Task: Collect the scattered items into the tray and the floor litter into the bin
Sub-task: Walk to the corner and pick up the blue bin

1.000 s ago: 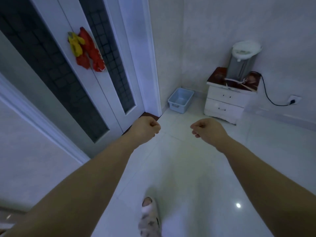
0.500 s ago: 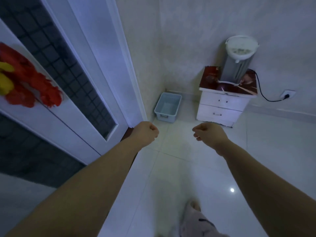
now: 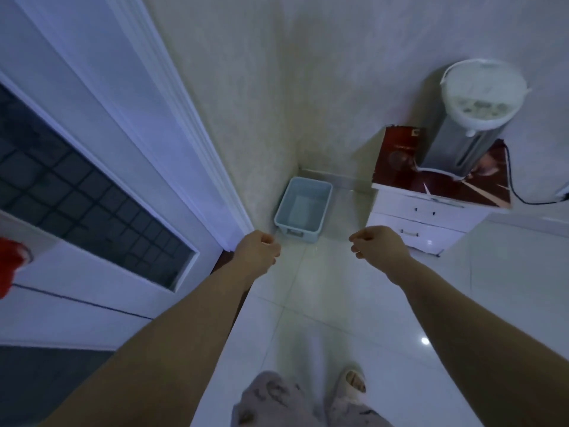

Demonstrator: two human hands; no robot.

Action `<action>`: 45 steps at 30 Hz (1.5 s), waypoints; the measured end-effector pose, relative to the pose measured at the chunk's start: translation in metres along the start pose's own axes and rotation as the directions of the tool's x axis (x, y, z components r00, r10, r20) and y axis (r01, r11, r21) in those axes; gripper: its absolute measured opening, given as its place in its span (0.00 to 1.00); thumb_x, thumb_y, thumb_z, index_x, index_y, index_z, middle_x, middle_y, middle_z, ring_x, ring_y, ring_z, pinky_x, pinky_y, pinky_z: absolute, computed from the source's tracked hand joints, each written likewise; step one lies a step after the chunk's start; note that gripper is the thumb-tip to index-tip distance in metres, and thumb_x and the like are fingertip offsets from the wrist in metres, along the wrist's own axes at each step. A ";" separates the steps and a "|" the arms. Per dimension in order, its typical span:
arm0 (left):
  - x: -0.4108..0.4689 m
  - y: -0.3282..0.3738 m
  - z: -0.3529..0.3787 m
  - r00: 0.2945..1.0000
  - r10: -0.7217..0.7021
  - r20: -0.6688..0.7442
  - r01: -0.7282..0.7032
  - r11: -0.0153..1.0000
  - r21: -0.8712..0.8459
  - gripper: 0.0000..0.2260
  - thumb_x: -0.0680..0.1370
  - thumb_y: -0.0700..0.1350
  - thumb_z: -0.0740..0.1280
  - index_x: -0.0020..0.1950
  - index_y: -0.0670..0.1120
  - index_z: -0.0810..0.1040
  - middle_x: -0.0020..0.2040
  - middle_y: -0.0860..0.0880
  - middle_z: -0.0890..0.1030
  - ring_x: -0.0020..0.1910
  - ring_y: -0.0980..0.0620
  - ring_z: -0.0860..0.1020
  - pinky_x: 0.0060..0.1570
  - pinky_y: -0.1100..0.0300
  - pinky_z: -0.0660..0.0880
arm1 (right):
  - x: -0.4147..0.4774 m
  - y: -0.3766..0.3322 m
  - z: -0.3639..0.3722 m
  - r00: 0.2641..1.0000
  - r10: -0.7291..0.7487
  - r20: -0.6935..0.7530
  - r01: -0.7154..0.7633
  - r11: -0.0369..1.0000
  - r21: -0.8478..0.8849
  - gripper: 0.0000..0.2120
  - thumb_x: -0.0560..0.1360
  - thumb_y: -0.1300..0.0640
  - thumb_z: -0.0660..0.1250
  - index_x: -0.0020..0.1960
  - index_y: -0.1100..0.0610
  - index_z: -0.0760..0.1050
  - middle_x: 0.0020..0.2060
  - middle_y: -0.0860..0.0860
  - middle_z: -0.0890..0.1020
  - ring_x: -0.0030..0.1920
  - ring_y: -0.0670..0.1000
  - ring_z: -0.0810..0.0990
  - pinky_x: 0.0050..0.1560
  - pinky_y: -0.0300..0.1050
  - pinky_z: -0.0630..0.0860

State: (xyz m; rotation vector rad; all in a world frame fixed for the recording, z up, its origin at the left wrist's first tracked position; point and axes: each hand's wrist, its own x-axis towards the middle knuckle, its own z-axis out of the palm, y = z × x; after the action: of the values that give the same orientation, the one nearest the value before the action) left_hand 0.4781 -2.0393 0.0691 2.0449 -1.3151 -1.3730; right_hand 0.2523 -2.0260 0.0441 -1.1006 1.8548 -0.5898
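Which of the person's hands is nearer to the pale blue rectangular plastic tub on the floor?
Left. The left hand is just before the near-left corner of the tub; the right hand is farther to its right, before the white drawer cabinet.

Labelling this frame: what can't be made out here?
Head view:
- Left hand and right hand: curled fingers hide anything small inside the fists.
- Blue tub: too dim to rule out small litter inside.
- Red item on door: cut by left edge.
- Wall socket: cut by right edge.
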 end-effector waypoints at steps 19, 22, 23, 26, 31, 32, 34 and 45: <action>0.369 0.020 0.017 0.926 -0.356 0.123 0.364 0.930 -0.049 0.17 0.79 0.42 0.63 0.67 0.39 0.69 0.48 0.44 0.78 0.35 0.55 0.74 0.34 0.61 0.69 | 0.340 -0.028 0.104 0.958 0.279 0.062 -0.285 0.949 0.136 0.09 0.77 0.59 0.63 0.52 0.58 0.81 0.43 0.54 0.84 0.44 0.53 0.83 0.48 0.46 0.77; 0.423 0.008 0.038 0.904 -0.408 0.128 0.420 0.902 -0.094 0.08 0.80 0.41 0.63 0.58 0.42 0.74 0.45 0.45 0.78 0.34 0.55 0.74 0.34 0.62 0.69 | 0.394 -0.012 0.121 0.953 0.295 0.072 -0.301 0.949 0.098 0.08 0.76 0.59 0.63 0.50 0.57 0.81 0.43 0.54 0.85 0.46 0.54 0.84 0.53 0.50 0.79; 0.439 0.004 0.045 0.897 -0.426 0.120 0.438 0.892 -0.110 0.03 0.79 0.40 0.62 0.51 0.43 0.75 0.44 0.45 0.78 0.34 0.54 0.74 0.34 0.62 0.68 | 0.411 -0.005 0.127 0.950 0.304 0.075 -0.310 0.947 0.084 0.08 0.76 0.59 0.64 0.49 0.57 0.81 0.43 0.55 0.85 0.46 0.54 0.84 0.54 0.51 0.79; 0.500 -0.018 0.073 0.866 -0.488 0.104 0.499 0.856 -0.137 0.06 0.79 0.39 0.62 0.43 0.46 0.73 0.43 0.44 0.76 0.32 0.54 0.73 0.33 0.62 0.68 | 0.468 0.027 0.151 0.926 0.360 0.118 -0.368 0.928 0.061 0.07 0.76 0.59 0.64 0.48 0.56 0.81 0.43 0.55 0.85 0.47 0.55 0.83 0.56 0.53 0.78; 0.591 -0.070 0.116 0.812 -0.576 0.094 0.583 0.800 -0.143 0.06 0.80 0.39 0.63 0.42 0.44 0.72 0.43 0.44 0.73 0.32 0.53 0.72 0.33 0.61 0.69 | 0.545 0.090 0.202 0.889 0.421 0.179 -0.418 0.907 -0.055 0.10 0.75 0.57 0.64 0.53 0.56 0.81 0.52 0.56 0.83 0.54 0.58 0.81 0.60 0.55 0.76; 0.605 -0.079 0.123 0.807 -0.582 0.100 0.590 0.798 -0.123 0.08 0.80 0.38 0.62 0.41 0.45 0.71 0.42 0.45 0.73 0.32 0.52 0.73 0.34 0.61 0.69 | 0.557 0.101 0.211 0.885 0.430 0.179 -0.422 0.903 -0.081 0.11 0.75 0.56 0.64 0.54 0.56 0.80 0.54 0.56 0.83 0.55 0.58 0.80 0.61 0.54 0.76; 0.634 -0.102 0.138 0.808 -0.586 0.061 0.589 0.800 -0.112 0.03 0.79 0.39 0.63 0.47 0.45 0.72 0.44 0.46 0.75 0.36 0.51 0.76 0.35 0.59 0.73 | 0.579 0.123 0.232 0.873 0.455 0.174 -0.434 0.889 -0.144 0.14 0.75 0.57 0.63 0.60 0.55 0.77 0.58 0.55 0.80 0.58 0.57 0.79 0.63 0.51 0.74; 0.694 -0.184 0.185 0.662 -0.746 0.068 0.735 0.629 -0.252 0.06 0.80 0.37 0.62 0.43 0.44 0.72 0.46 0.48 0.77 0.46 0.52 0.77 0.51 0.54 0.78 | 0.624 0.195 0.303 0.811 0.575 0.111 -0.554 0.815 -0.171 0.23 0.76 0.61 0.61 0.70 0.59 0.64 0.63 0.59 0.76 0.61 0.61 0.76 0.58 0.49 0.74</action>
State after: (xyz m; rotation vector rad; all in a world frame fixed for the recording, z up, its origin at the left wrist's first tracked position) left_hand 0.4807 -2.4901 -0.5195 2.5063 -0.1689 -1.6725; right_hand 0.2851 -2.4612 -0.5300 -0.5901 1.9706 -0.0271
